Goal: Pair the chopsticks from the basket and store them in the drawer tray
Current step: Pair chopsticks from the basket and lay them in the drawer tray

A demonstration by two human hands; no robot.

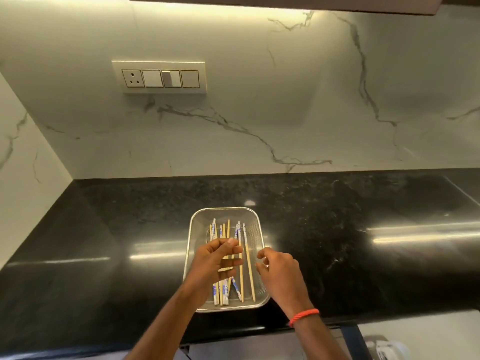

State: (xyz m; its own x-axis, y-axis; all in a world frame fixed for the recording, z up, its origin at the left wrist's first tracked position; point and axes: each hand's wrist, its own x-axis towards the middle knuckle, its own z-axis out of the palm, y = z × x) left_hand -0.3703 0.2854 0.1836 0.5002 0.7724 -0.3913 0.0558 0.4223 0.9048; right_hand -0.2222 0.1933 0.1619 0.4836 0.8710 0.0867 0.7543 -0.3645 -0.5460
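Veined white marble wall (259, 100) with switch panel (159, 77) above glossy black counter (104, 229).

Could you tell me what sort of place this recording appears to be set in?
Most likely a home kitchen: a polished black stone countertop runs along a marble-look backsplash fitted with a switch-and-socket panel, and a metal mesh basket of chopsticks sits on the counter.

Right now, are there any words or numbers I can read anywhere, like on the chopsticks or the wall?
No readable words or numbers anywhere.
Chopsticks in the mesh basket: blue marks on white wrappers, too small and blurred to tell pattern from letters.
Switch panel on the wall: one socket and plain switches, no labels.
Object at the bottom right corner: blurred, nothing readable.
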